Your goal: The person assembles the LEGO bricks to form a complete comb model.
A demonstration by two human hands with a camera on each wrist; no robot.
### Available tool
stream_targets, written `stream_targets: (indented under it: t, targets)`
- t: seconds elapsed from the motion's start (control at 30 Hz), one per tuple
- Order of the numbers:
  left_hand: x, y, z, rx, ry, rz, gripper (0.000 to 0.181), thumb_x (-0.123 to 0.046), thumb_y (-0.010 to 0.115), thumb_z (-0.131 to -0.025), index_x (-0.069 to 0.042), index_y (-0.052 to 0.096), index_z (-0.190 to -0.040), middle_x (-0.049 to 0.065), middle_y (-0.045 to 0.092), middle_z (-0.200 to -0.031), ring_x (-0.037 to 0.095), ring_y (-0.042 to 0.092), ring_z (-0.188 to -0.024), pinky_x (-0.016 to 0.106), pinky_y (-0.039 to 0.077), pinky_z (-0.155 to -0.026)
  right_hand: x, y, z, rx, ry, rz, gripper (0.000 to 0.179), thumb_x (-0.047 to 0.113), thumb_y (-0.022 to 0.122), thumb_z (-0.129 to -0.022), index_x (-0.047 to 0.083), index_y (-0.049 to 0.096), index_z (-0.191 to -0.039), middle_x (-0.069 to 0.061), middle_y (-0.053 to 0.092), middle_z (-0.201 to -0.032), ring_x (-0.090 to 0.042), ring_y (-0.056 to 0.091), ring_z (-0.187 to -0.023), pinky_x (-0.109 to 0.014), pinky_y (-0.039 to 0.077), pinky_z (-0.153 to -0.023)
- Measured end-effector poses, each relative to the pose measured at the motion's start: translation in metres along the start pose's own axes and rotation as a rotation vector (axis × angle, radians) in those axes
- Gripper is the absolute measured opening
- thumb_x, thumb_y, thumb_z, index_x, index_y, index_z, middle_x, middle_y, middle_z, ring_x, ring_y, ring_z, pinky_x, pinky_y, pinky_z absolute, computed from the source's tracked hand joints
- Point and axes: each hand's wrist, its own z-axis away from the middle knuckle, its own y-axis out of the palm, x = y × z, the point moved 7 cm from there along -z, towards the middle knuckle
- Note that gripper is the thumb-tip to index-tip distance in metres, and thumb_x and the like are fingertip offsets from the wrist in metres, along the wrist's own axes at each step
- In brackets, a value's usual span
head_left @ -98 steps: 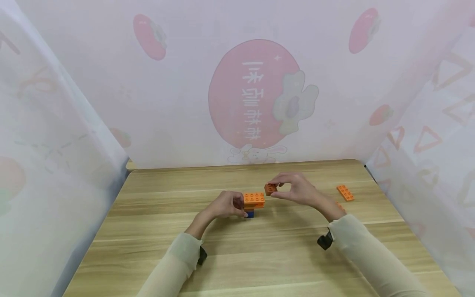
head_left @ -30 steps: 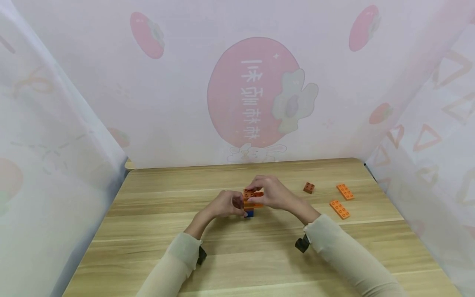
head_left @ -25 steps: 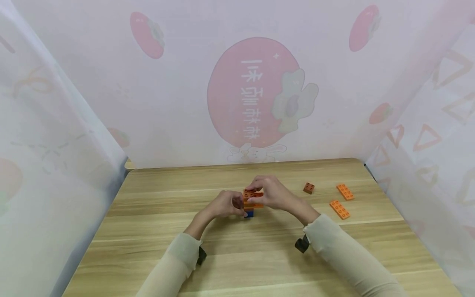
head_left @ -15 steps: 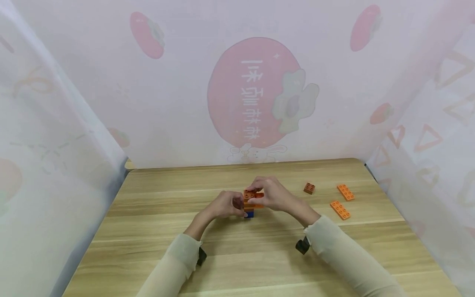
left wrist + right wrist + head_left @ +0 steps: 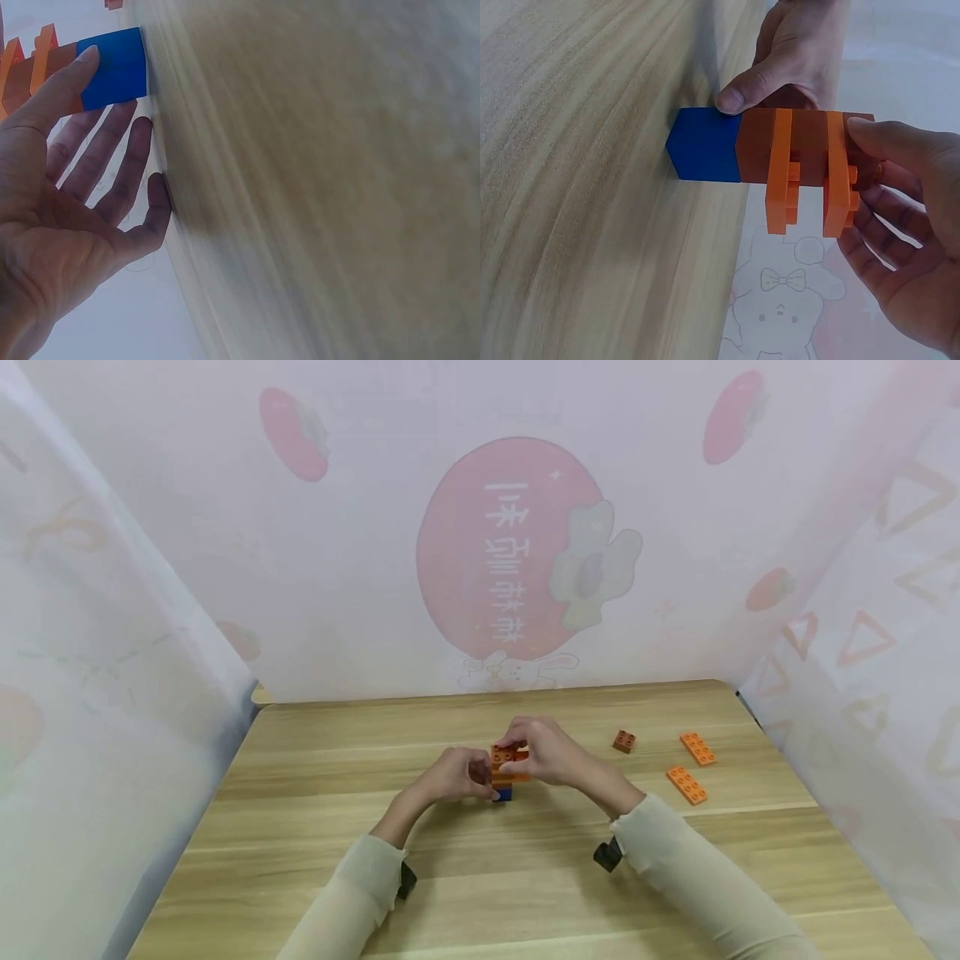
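A stack of toy building bricks stands on the table in front of me: a blue brick (image 5: pixel 709 144) at the bottom, then brown bricks alternating with two orange plates (image 5: pixel 780 202). Both plates jut out to one side of the stack. My left hand (image 5: pixel 453 774) pinches the stack low down, its thumb on the blue brick where it meets the brown one above. At the top, my right hand (image 5: pixel 551 752) pinches the uppermost brown brick (image 5: pixel 502 755) between thumb and fingers. That brick sits against the upper orange plate.
To the right on the wooden table (image 5: pixel 480 893) lie a loose brown brick (image 5: pixel 625 741) and two orange plates, one farther back (image 5: pixel 698 749) and one nearer (image 5: pixel 686 785). Patterned white cloth (image 5: pixel 360 568) encloses the table at the back and sides.
My right hand has carried the brown brick leftward onto the top of the stack, uncovering the loose bricks at right. Over the last second both hands have stayed almost still.
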Motion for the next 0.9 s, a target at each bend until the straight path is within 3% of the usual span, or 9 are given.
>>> stream_targets:
  t: [0.23, 0.9]
  targets:
    - [0.0005, -0.0004, 0.0007, -0.004, 0.000, 0.005, 0.022, -0.013, 0.091, -0.084, -0.013, 0.072, -0.095, -0.005, 0.076, -0.087, 0.007, 0.072, -0.081, 0.025, 0.058, -0.076, -0.0003, 0.0005, 0.0013, -0.007, -0.001, 0.000, 0.029, 0.013, 0.088, -0.089, 0.002, 0.080, -0.114, -0.004, 0.073, -0.099, -0.018, 0.068, -0.083, -0.020, 0.052, -0.069]
    - [0.0006, -0.0002, 0.0006, 0.004, 0.008, 0.008, 0.023, -0.015, 0.092, -0.084, -0.013, 0.072, -0.094, -0.005, 0.077, -0.088, 0.008, 0.073, -0.083, 0.027, 0.059, -0.078, -0.0019, 0.0022, 0.0011, -0.018, -0.028, 0.046, 0.028, 0.015, 0.089, -0.088, 0.004, 0.080, -0.112, -0.002, 0.075, -0.101, -0.011, 0.068, -0.087, -0.023, 0.056, -0.073]
